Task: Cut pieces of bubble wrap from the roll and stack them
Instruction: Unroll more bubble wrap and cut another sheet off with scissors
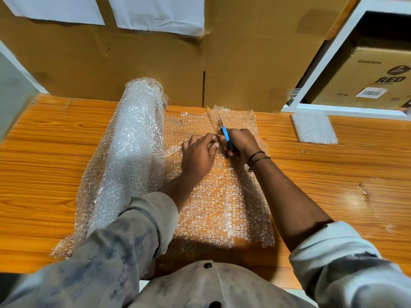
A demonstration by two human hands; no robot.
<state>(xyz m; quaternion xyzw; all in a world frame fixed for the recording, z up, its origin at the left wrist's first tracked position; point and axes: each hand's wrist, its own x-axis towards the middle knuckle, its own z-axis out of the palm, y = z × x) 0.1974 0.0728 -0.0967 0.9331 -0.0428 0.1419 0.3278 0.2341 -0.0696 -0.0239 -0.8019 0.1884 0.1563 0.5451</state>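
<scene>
Far left of the counter (44, 163) lies the roll of bubble wrap (133, 152), its long axis running from near edge to far edge, the far end almost against the cardboard boxes (133, 63). The unrolled sheet (213, 207) spreads rightward from it, flat on the wood. The left hand (196, 155) rests on the sheet just right of the roll, fingers curled, thumb and forefinger pinching the wrap beside the blades. Touching it on the right, the right hand (241, 142) has its grip closed round the blue handles of the scissors (225, 133). The blades point away from the person, parallel to the roll, tips a little short of the sheet's far edge. Judgement: the cut is nearly through, and the next move runs straight ahead along that line. The right hand drives and the left holds tension. Well apart at far right sits the stack of cut pieces (314, 127), closer to the right hand. Hard to make out: how wide the blades stand, since clear film on film hides the slit, and whether the faint seam nearer the body is a cut or a crease. The fingers in the handle loops are hidden, and the near edge of the sheet goes under the person's shirt.
</scene>
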